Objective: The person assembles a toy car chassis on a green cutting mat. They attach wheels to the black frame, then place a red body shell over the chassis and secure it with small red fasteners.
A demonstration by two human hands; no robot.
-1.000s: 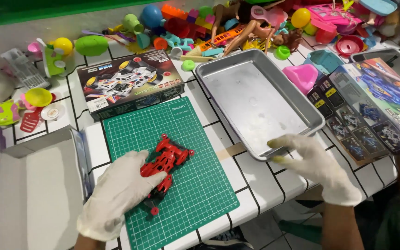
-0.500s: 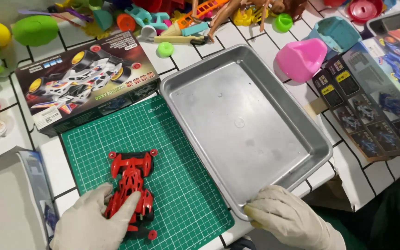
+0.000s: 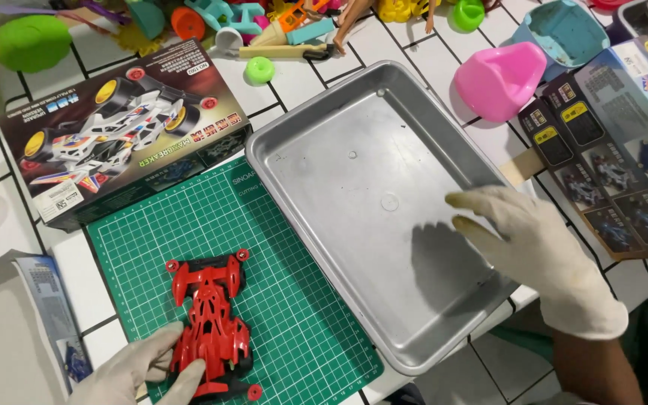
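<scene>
A red toy race car (image 3: pixel 210 322) lies on a green cutting mat (image 3: pixel 279 300) at the lower left. My left hand (image 3: pixel 140 371), in a white glove, touches the car's rear end with its fingertips. My right hand (image 3: pixel 538 251), also gloved, hovers flat with fingers apart over the right rim of an empty metal tray (image 3: pixel 354 172) and holds nothing. The tray lies beside the mat, overlapping its right edge.
A dark toy-car box (image 3: pixel 114 142) lies behind the mat. A second flattened car box (image 3: pixel 616 165) sits right of the tray, with a pink plastic piece (image 3: pixel 498 79) behind it. Several colourful toys crowd the back edge. A white open box (image 3: pixel 9 337) is at the lower left.
My right hand has lifted off the tray's near corner and moved up over its right side. The car now points away from me, with my left hand at its rear.
</scene>
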